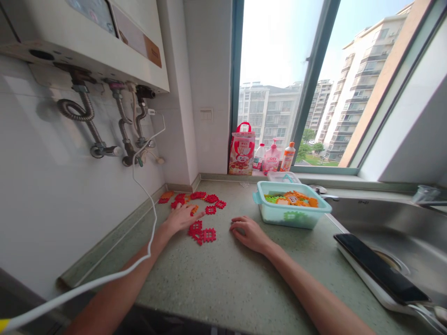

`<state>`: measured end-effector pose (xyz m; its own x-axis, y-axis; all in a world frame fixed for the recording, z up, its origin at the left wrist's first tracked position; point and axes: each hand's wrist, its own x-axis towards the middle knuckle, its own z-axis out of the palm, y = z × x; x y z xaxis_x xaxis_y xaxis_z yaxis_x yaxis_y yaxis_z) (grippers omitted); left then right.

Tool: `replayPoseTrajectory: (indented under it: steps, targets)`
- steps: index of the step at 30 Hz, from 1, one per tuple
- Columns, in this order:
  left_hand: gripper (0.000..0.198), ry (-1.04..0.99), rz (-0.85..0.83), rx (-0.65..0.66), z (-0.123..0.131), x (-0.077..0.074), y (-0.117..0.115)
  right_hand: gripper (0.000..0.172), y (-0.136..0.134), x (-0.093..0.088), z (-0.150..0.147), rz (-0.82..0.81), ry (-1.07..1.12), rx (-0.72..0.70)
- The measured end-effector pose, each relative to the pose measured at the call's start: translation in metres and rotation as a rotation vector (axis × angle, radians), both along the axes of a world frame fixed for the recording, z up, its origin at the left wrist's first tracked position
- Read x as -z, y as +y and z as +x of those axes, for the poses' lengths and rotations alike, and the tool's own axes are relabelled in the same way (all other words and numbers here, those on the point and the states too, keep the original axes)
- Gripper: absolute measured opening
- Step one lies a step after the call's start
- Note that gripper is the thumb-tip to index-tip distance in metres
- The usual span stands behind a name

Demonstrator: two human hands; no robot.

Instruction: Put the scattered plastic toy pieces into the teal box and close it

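My left hand point(179, 218) reaches over a group of flat interlocking toy pieces on the counter, its thumb spread away from the fingers. Red pieces point(211, 198) and an orange piece point(165, 197) lie beyond and around it; some are partly hidden by the fingers. Nearer to me, red window-shaped pieces point(208, 235) lie beside the left wrist. My right hand point(248, 233) rests on the counter to the right of the pieces, fingers loosely bent and apart, with nothing visible in it.
A light green plastic tub point(293, 216) of colourful pieces stands right of centre, a clear lid point(279, 177) behind it. A phone point(380, 267) lies by the steel sink point(412, 223). A white cable point(153, 223) hangs across my left forearm. Bottles point(271, 158) line the windowsill.
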<state>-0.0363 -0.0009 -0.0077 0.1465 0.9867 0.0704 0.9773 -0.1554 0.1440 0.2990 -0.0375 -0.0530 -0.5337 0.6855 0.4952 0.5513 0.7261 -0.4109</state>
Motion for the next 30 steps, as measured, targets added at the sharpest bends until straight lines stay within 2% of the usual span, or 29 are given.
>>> replayPoseTrajectory:
  steps: [5,9,13,16,19,21,26,30]
  targets:
    - [0.077,-0.027,0.032,0.181,0.034,0.0,-0.022,0.021,-0.001,-0.003,0.001,0.01,0.012,0.022]
    - [0.071,-0.054,0.063,0.426,0.055,0.0,-0.034,0.022,0.0,-0.002,0.003,-0.004,0.03,0.066]
    - [0.064,-0.134,0.02,0.728,0.065,-0.004,-0.042,0.032,0.001,-0.001,0.004,0.019,0.057,0.1]
    - [0.073,-0.228,-0.026,0.837,0.068,-0.003,-0.044,0.043,0.002,0.0,0.005,0.053,0.052,0.126]
    - [0.082,-0.286,-0.03,0.833,0.068,-0.001,-0.042,0.046,0.003,0.002,0.006,0.05,-0.019,0.152]
    - [0.079,-0.276,-0.022,0.8,0.067,0.0,-0.04,0.041,0.004,0.004,0.006,0.039,-0.062,0.157]
    - [0.06,-0.241,0.027,0.657,0.065,0.002,-0.032,0.03,0.005,0.002,0.006,0.041,-0.06,0.148]
    - [0.059,-0.257,0.127,0.463,0.066,0.008,-0.028,0.039,0.004,-0.001,0.006,0.006,-0.013,0.172]
